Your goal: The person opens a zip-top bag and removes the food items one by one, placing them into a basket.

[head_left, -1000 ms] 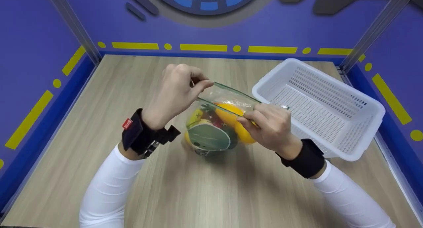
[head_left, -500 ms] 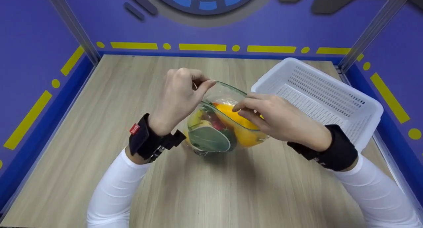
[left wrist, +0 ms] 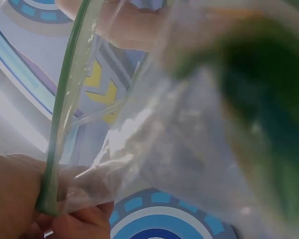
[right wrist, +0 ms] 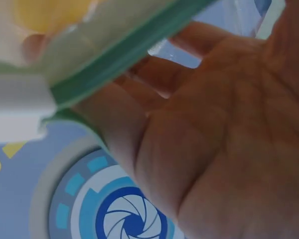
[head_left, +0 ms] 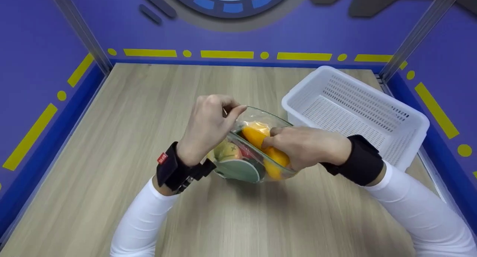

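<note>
A clear zip bag [head_left: 238,170] with a green-edged mouth sits near the middle of the table in the head view, its mouth spread wide. Rounded yellow-orange pieces [head_left: 275,161] and green and red ones show inside; their exact kind is unclear. My left hand [head_left: 210,124] pinches the bag's left top edge between thumb and fingers. In the left wrist view the clear film [left wrist: 139,149] stretches between the fingers. My right hand [head_left: 311,147] reaches into the mouth, fingertips against the yellow-orange pieces. A white slider [right wrist: 20,104] sits on the green rim beside that hand's thumb.
A white perforated plastic basket [head_left: 298,115] stands at the back right, just beyond the right hand. Blue panels [head_left: 238,41] with yellow dashes wall in the wooden table [head_left: 156,100] at the back and sides.
My right hand let go of the bag's right edge and moved into the mouth onto the yellow-orange pieces. The mouth spread wider. My left hand moved down with its edge.
</note>
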A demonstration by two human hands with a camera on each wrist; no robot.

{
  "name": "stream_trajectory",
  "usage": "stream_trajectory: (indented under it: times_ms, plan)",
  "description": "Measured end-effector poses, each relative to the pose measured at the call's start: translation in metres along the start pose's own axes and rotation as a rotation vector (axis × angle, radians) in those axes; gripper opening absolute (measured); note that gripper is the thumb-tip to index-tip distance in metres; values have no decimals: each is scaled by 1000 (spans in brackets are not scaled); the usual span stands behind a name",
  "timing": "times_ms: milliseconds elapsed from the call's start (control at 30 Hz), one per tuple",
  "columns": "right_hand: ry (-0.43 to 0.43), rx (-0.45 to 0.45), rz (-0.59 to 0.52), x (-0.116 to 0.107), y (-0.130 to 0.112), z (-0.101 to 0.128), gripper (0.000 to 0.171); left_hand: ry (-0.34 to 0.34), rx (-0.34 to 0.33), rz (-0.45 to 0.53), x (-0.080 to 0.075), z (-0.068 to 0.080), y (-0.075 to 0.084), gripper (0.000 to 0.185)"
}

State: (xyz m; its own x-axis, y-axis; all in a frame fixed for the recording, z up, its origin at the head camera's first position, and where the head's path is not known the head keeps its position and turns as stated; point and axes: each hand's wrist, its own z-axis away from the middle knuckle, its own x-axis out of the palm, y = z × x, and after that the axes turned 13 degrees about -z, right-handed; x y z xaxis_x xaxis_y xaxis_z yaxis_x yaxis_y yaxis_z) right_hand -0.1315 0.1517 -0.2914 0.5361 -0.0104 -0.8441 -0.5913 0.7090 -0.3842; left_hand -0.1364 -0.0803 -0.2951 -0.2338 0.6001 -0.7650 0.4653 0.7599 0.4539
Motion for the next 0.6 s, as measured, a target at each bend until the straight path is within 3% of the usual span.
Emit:
stream_trajectory:
  times_ms: [167, 367, 600]
  plan:
    - [12, -11, 46, 8, 3, -8, 54, 17, -33, 12, 10, 5, -4, 19]
    - [161, -124, 94, 23, 11, -19, 48, 71, -66, 18, 16, 7, -8, 17]
    - [276, -150, 153, 29, 27, -32, 56, 152, -36, -48, 25, 5, -13, 19]
